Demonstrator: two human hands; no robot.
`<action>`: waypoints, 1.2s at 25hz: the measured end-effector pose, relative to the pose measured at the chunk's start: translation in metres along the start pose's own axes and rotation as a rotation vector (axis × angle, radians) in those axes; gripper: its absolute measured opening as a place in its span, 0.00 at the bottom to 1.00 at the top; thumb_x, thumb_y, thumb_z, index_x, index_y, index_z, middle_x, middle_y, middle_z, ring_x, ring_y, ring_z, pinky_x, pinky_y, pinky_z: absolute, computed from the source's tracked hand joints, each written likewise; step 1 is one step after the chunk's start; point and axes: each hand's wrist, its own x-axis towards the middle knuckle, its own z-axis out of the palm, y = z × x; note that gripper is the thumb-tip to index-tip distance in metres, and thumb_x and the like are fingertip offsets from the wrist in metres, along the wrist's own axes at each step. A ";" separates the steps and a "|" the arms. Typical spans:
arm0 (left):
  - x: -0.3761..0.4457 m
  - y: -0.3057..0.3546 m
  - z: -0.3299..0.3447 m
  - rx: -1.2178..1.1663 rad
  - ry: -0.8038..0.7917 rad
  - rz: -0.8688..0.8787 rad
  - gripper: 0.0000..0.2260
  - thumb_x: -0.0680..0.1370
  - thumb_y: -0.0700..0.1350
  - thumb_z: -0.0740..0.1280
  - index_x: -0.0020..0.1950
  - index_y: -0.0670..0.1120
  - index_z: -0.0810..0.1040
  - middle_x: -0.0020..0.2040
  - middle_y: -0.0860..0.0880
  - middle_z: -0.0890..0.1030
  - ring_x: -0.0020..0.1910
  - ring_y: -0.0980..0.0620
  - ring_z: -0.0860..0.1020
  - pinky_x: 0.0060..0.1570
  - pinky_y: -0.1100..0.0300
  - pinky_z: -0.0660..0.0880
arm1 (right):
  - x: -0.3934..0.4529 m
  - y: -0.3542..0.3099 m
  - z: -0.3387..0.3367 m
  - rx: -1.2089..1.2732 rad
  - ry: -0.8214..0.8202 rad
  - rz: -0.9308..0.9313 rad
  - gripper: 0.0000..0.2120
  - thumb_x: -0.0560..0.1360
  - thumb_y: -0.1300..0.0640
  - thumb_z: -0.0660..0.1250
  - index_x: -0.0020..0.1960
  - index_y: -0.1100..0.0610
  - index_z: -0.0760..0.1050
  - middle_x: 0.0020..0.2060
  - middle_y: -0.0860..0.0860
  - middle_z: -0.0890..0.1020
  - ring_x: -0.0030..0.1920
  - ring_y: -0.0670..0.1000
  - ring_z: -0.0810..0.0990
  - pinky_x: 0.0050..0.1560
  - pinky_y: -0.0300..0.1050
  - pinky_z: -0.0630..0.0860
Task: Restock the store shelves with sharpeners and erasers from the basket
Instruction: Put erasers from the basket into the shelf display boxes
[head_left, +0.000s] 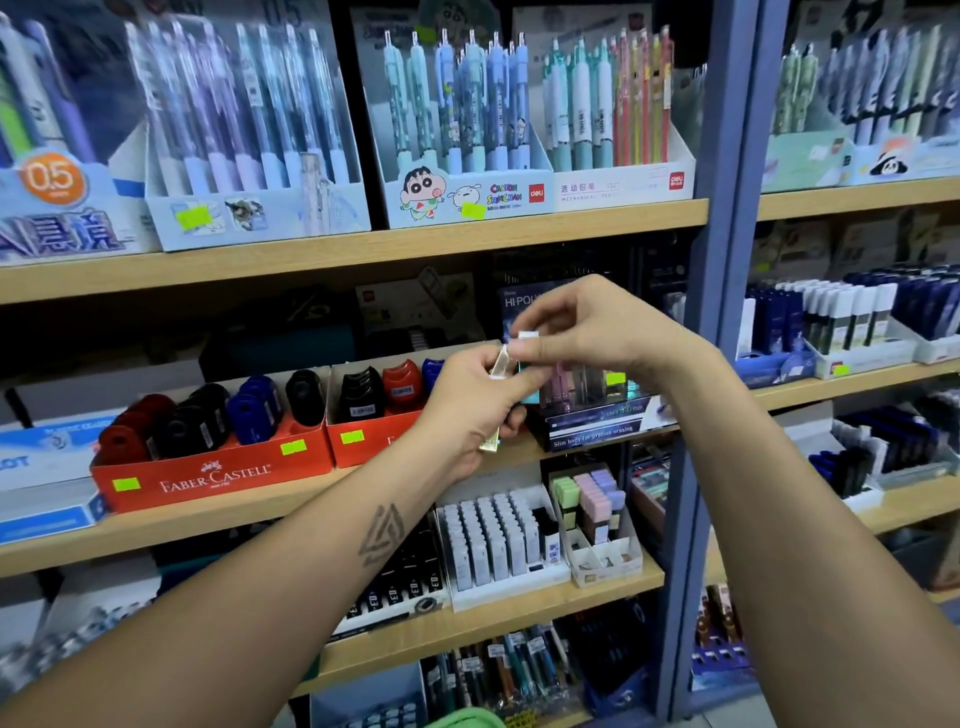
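Head view: both hands meet in front of the middle shelf (363, 249). The left hand (467, 410) has its grip clenched round a slim clear packet (500, 364); the right hand (587, 332) pinches a small white eraser (524, 340) touching the packet's top. Sharpeners (208, 421) fill the red Faber-Castell box (218, 475) to the left.

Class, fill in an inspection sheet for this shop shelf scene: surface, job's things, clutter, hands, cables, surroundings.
Surface: wooden shelf boards, stocked.
Job's things: slim packets held in both hands; sharpeners in red Faber-Castell tray; eraser display on the shelf below.
Clutter: nothing seen.
Hands: left hand grips packets; right hand pinches one packet's top.
Cables: nothing seen.
Surroundings: pen boxes above; blue upright at right.
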 end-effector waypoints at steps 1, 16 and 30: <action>0.003 0.004 0.004 0.009 -0.001 0.016 0.07 0.76 0.42 0.74 0.48 0.41 0.78 0.33 0.47 0.77 0.23 0.54 0.69 0.20 0.65 0.62 | -0.002 0.000 -0.002 0.052 0.006 -0.010 0.09 0.70 0.58 0.79 0.46 0.61 0.83 0.38 0.60 0.84 0.36 0.50 0.78 0.38 0.44 0.74; 0.008 0.001 0.009 -0.160 0.043 -0.168 0.09 0.83 0.45 0.61 0.54 0.40 0.77 0.36 0.43 0.76 0.24 0.51 0.70 0.20 0.64 0.62 | 0.006 0.057 -0.016 -0.244 0.350 0.093 0.12 0.72 0.65 0.75 0.41 0.49 0.78 0.37 0.49 0.81 0.42 0.52 0.81 0.42 0.41 0.75; -0.001 0.003 0.030 -0.169 -0.025 -0.069 0.18 0.82 0.53 0.64 0.44 0.39 0.79 0.32 0.45 0.75 0.22 0.54 0.68 0.19 0.65 0.62 | -0.019 0.013 -0.028 0.271 -0.028 0.133 0.06 0.73 0.67 0.74 0.50 0.66 0.82 0.38 0.62 0.84 0.38 0.53 0.82 0.44 0.44 0.81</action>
